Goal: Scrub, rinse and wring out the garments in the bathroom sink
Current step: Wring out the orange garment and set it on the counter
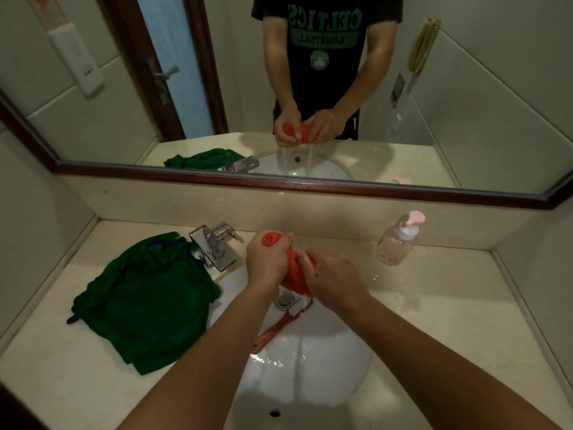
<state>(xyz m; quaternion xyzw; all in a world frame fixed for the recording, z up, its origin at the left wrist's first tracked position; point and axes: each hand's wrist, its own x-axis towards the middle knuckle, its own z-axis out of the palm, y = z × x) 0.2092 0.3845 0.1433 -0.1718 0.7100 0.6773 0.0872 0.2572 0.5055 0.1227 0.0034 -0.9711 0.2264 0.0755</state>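
Left hand, right hand wring garment; shirt apparently CELTICS BASKETBALL.

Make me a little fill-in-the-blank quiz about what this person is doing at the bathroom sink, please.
1. Over the white ceramic sink basin, the left hand and right hand grip a twisted wet cloth garment coloured ____.
2. The crumpled green fabric garment lies on the beige stone counter, on the ____ side of the chrome faucet.
3. The clear plastic pump bottle has a ____ top.

Missing words: red; left; pink.
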